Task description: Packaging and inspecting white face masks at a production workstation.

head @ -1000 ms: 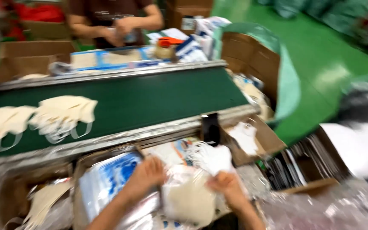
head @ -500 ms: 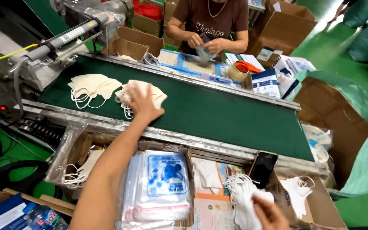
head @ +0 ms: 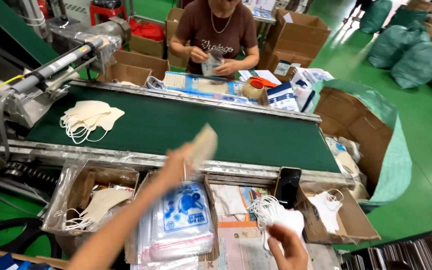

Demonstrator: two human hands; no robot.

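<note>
Since the earlier frame, the left hand (head: 178, 162) is coming back from the conveyor belt (head: 176, 125), lifting a blurred stack of cream masks (head: 202, 145) above the belt's near edge, fingers clamped on it. Right hand (head: 288, 245) is gripping a bundle of white masks (head: 278, 217) low over the worktop. Below the left arm, a box of clear bags (head: 183, 225) is sitting. Another pile of masks (head: 88, 117) is lying on the belt's left end. Across the belt, a co-worker is handling a packet (head: 212, 64).
</note>
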